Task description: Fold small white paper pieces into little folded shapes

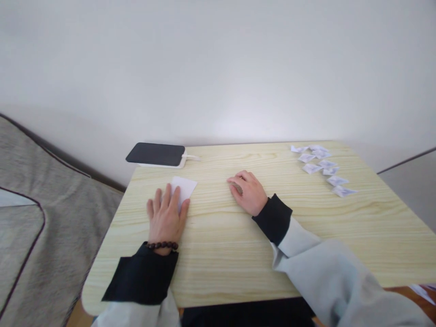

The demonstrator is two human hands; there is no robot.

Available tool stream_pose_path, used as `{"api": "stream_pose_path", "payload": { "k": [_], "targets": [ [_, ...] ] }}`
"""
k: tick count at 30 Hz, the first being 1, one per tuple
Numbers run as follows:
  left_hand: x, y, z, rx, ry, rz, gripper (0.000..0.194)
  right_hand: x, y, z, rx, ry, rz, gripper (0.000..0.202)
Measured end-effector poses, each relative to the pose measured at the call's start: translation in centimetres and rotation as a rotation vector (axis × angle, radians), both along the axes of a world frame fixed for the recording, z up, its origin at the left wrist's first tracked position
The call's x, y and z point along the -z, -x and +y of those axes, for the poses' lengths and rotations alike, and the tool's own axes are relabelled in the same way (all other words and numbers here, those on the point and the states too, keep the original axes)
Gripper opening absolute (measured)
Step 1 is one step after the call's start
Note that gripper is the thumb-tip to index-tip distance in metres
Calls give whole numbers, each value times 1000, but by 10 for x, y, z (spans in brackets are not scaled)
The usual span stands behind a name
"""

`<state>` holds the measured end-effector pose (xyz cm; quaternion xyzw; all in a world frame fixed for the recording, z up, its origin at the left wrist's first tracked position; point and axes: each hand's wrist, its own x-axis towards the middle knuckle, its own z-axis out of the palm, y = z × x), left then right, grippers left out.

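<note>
Paper (185, 185) partly under left hand (166, 217): slip hazard

At ten o'clock on worktop (218, 254), beneath splayed, ungripping left hand. At three o'clock from paper, right hand (252, 193) curled around brownish, unidentifiable object (235, 186). Possible skewing through uneven downward pressure.

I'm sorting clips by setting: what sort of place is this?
Probably a room in a home: a wood-grain table stands by a plain white wall, with grey fabric, perhaps bedding or upholstery, on the left.
</note>
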<state>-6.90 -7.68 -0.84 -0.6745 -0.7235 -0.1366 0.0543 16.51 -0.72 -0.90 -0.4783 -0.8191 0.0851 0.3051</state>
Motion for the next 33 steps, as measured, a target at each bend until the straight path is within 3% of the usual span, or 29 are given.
{"api": "stream_pose_path", "payload": {
  "k": [6,10,14,16,28,33],
  "targets": [
    [-3,-14,16,199,-140,-42,35,-1,0,0,-6,26,11,23],
    [-7,-18,12,142,-59,14,41,0,0,0,-4,18,23,23],
    [-7,-13,4,-97,-33,53,48,0,0,0,-6,22,29,23],
    [-6,-9,2,-130,-43,34,48,1,-1,-1,-13,19,25,23],
    [-7,15,5,-122,-189,-30,37,1,-1,-1,-21,11,25,23],
    [-1,26,6,-16,-276,27,28,0,-2,-2,-21,19,9,24]
  ]
}}
